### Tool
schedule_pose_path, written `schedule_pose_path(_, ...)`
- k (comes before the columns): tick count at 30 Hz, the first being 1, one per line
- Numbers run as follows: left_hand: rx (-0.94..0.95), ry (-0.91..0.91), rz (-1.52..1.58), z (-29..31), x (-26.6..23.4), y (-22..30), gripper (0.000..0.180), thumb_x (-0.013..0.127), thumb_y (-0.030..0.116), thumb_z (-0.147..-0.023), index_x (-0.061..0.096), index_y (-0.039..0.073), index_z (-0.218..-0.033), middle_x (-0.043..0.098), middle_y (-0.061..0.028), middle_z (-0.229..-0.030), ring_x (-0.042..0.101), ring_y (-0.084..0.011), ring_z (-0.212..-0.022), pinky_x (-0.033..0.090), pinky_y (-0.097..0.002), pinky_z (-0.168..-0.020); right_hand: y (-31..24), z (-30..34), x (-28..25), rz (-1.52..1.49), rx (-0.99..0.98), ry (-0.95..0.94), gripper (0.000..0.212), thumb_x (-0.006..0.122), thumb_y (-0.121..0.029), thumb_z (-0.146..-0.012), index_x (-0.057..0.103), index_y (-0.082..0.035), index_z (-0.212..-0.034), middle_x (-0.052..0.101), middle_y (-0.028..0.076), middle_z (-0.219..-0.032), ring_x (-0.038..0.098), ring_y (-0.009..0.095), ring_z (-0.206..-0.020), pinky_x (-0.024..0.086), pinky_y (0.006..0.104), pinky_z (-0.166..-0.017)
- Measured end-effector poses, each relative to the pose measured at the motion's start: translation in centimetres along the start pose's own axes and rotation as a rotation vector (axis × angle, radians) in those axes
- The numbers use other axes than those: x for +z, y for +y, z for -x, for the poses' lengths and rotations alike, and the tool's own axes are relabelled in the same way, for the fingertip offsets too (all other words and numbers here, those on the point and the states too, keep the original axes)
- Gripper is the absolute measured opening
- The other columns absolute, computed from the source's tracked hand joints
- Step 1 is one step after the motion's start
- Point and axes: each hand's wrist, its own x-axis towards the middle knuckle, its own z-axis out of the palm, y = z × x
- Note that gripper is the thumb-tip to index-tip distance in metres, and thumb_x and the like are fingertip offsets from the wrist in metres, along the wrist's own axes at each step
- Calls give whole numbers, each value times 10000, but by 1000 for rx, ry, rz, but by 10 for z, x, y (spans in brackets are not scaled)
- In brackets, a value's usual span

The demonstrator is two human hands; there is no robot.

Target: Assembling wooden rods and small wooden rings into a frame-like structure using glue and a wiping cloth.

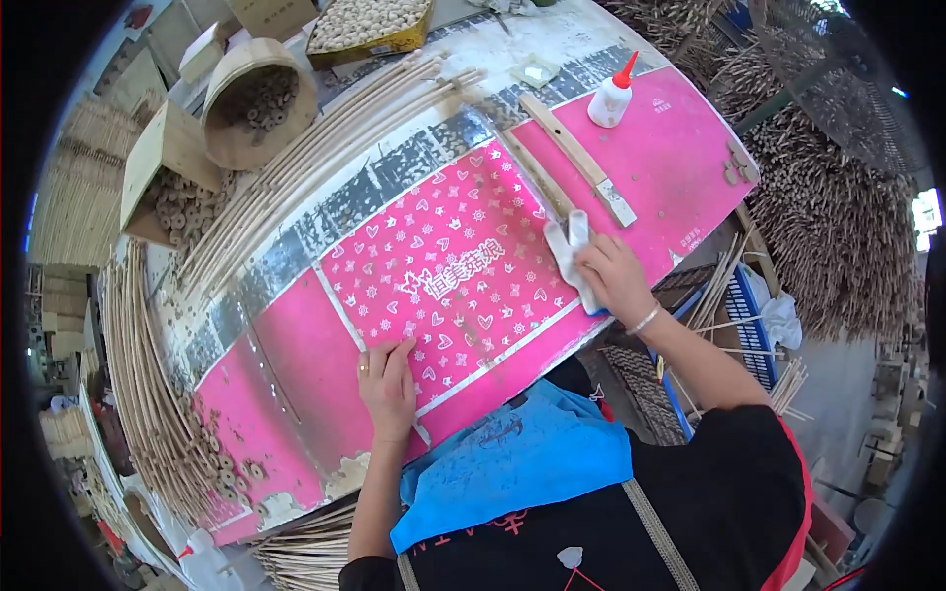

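Observation:
A pink sheet with white hearts and crowns (448, 266) lies on the pink-covered bench top in front of me. My left hand (387, 389) rests at its lower left edge, fingers laid on the surface, holding nothing. At the sheet's right edge my right hand (616, 281) grips a white, folded cloth-like piece (567, 254), whose exact kind I cannot make out. Just beyond it are a wooden bar with a pale block end (576, 158) and a narrow strip (537, 172). A white squeeze bottle with a red nozzle (611, 94) stands upright farther right.
Long thin wooden sticks (325, 138) lie along the far side, more (148, 384) at the left. A wooden bucket (261, 103) and a box (172, 182) hold small wooden rings. A yellow tray (370, 30) holds round beads. Blue baskets (744, 320) stand right, below stacked stick bundles (818, 217).

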Motion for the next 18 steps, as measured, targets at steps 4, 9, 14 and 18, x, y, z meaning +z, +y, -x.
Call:
schedule_pose_path(4,-49,33,21,9,-6,-2,356,652,-32,-819,740,62,-1151,660,-107,-1064,618,-315,-986,501,-436,-879,-10,10,0,-2,-7,-8,113,684,-83,-878,605,-59,-955,558,152,-952,584,378,-932,472,473,-809)
schedule_pose_path(9,2,63,126,4,7,-5,368,666,-17,-803,732,74,-1154,664,-101,-1077,637,-308,-1010,513,-424,-880,13,-42,24,92,-20,110,99,660,-34,-891,627,-41,-985,570,169,-948,594,387,-942,478,483,-820)
schedule_pose_path(14,-159,254,95,37,-27,-9,345,655,-13,-855,747,88,-1172,689,-105,-1081,655,-310,-1003,523,-421,-883,-10,-126,79,-411,127,-14,108,681,-88,-949,684,-1,-1014,657,138,-1004,674,280,-931,534,386,-823)
schedule_pose_path(18,-443,568,-108,90,-83,-55,279,596,-39,-954,740,39,-1179,711,-140,-1035,672,-308,-994,520,-408,-886,-135,-179,112,-699,-63,-126,114,679,-89,-963,696,-7,-1041,657,81,-970,650,177,-897,519,308,-799)
